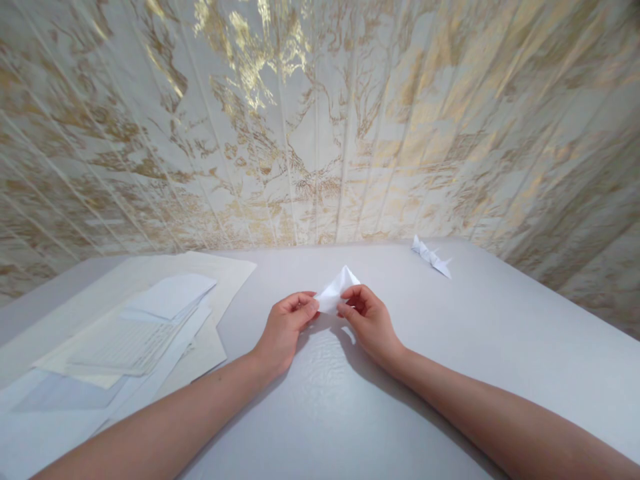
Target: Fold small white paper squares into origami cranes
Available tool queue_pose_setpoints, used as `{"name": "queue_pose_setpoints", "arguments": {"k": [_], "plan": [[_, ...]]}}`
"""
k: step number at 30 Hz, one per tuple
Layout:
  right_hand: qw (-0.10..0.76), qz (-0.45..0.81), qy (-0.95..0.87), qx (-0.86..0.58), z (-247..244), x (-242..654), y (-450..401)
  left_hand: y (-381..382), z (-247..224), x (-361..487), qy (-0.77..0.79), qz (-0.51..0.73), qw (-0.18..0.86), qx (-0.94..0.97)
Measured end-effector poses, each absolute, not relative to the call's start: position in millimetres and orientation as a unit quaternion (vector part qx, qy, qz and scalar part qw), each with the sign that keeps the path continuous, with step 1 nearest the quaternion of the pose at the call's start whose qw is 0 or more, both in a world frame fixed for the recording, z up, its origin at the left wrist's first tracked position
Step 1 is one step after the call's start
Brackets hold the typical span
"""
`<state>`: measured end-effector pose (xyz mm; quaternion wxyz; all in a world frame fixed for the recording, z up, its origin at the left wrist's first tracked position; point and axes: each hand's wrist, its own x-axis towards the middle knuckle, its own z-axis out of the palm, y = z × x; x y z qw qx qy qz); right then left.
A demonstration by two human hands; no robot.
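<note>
Loose sheets (pixel 165 320) well left of folded paper (pixel 333 293); script illegible, near side cut off. Left hand (pixel 286 330) at folded paper's left corner, thumb and fingers pinching it. Peaked paper between hands, apparently mid-fold; further creasing would call for steady left pinch. Right hand (pixel 370 320) pinching right edge, hiding it. Small folded pieces (pixel 431 257) beyond, right; count unclear.

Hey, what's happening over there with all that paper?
Somebody is holding a small folded white paper with both hands. The left hand pinches its left corner, and the right hand grips its right side. The paper comes to a point at the top. Over to the right, near the back of the table, lie some little pointy white paper shapes. On the left is a spread of loose sheets.
</note>
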<state>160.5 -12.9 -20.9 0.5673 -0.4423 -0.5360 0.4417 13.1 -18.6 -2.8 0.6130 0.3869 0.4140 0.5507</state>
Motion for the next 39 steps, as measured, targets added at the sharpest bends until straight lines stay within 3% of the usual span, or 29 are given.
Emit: {"name": "queue_pose_setpoints", "arguments": {"k": [6, 16, 29, 39], "plan": [[0.565, 0.368, -0.587, -0.448, -23.6, 164.7, -9.8, -17.5, -0.8, 11.7, 0.41, 0.515, 0.652, 0.376], [0.562, 0.332, -0.614, -0.444, -20.0, 164.4, -15.1, -17.8, 1.0, 10.9, 0.44, 0.456, 0.618, 0.465], [0.584, 0.371, -0.539, -0.481, -15.8, 165.2, -10.0, -17.9, 2.1, 6.5, 0.478, 0.505, 0.398, 0.599], [0.59, 0.366, -0.563, -0.449, -18.8, 163.3, -14.1, -17.8, -0.1, 11.9, 0.466, 0.532, 0.508, 0.492]]}}
